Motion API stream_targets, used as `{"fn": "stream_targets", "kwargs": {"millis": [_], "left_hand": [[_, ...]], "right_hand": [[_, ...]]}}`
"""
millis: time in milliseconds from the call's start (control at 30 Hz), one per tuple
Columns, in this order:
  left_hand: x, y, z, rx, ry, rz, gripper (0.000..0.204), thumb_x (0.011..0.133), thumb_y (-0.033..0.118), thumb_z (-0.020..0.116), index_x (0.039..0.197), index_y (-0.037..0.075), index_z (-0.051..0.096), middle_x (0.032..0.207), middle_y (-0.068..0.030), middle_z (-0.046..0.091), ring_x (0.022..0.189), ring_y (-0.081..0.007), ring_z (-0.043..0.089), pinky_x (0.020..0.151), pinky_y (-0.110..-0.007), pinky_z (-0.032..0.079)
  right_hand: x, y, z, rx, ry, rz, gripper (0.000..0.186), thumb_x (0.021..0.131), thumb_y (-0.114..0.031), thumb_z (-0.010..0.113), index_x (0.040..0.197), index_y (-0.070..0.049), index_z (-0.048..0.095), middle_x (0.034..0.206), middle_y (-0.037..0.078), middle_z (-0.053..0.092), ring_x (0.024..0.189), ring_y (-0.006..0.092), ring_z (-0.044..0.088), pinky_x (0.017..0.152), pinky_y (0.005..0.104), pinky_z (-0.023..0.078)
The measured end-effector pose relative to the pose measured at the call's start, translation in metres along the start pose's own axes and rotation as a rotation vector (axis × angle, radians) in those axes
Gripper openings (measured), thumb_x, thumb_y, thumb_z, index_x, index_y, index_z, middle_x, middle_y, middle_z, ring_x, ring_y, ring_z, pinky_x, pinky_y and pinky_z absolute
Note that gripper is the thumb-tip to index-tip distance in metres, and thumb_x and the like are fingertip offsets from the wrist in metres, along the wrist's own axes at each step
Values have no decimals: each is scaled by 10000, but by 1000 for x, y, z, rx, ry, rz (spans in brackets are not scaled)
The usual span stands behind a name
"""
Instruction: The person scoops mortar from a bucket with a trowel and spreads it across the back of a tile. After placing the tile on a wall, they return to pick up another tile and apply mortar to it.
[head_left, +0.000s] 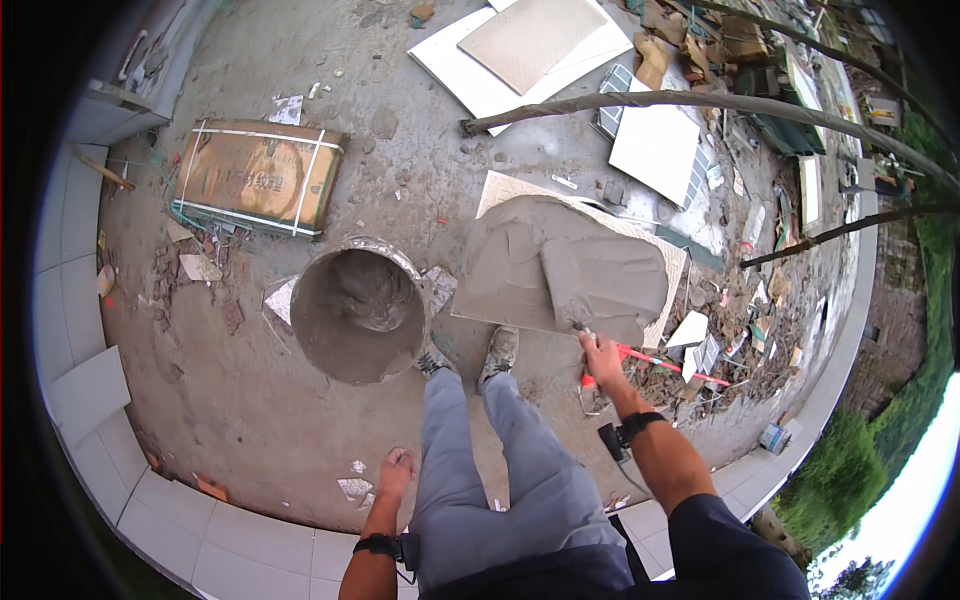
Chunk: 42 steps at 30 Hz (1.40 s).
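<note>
My right hand (600, 362) is closed around the handle of a trowel (566, 282). The trowel's long blade is coated in grey mortar and lies on a thick layer of wet mortar (500, 262). That layer covers most of a pale tile (492, 192) on the ground, whose bare corners and edges show around it. My left hand (397, 470) hangs beside my left leg, its fingers curled in with nothing visible in them. In front of my left foot stands a round bucket (312, 345), smeared with mortar inside and holding a mound of it.
A strapped cardboard box (255, 175) lies at the far left. White boards (445, 70) and another white panel (655, 150) rest at the back. Long poles (720, 100) cross the right side above broken tile rubble (700, 350). A low tiled parapet (250, 540) curves around the floor.
</note>
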<state>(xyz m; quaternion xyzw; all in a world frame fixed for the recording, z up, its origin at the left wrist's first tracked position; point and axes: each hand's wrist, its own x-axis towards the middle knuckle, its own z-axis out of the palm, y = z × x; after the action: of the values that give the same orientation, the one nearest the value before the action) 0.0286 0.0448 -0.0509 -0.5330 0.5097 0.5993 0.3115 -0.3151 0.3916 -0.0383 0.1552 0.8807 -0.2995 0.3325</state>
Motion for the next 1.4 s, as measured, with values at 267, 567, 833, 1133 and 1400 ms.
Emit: {"fn": "stream_targets", "kwargs": {"millis": [267,567,833,1133,1400], "left_hand": [[7,-9,6,23,-84,15,130,921,135,518,898,50,614,627,-25,579,522,-90,503,485,-247,405],[1,25,-3,-64,-33,24,117,920,114,504,870,48,587,618,-27,575,523,-91,507,492,-240,405],[11,17,-14,-45,-73,2,126,916,128,511,837,55,576,610,-31,573,522,-93,510,488,-249,401],[26,22,-38,18,-71,-3,123,903,161,539,866,58,596,611,-29,568,518,-90,509,482,-253,413],[38,20,-54,33,-69,21,91,896,141,562,895,61,606,616,-17,551,491,-91,486,454,-254,401]], "right_hand": [[6,-133,106,1189,-311,391,399,921,-506,495,801,-126,470,616,5,460,468,136,446,423,297,374],[14,-151,123,799,-217,239,425,915,-479,513,832,-63,521,637,94,562,502,229,554,467,351,444],[29,-179,146,60,-44,-73,530,884,-479,548,909,49,586,872,272,634,847,435,614,752,453,481],[9,-160,15,779,-164,176,354,946,-443,496,868,-99,503,625,29,506,446,136,482,418,272,405],[73,-247,81,812,-245,107,366,943,-426,505,748,-117,473,607,14,466,464,128,450,415,291,384]]}}
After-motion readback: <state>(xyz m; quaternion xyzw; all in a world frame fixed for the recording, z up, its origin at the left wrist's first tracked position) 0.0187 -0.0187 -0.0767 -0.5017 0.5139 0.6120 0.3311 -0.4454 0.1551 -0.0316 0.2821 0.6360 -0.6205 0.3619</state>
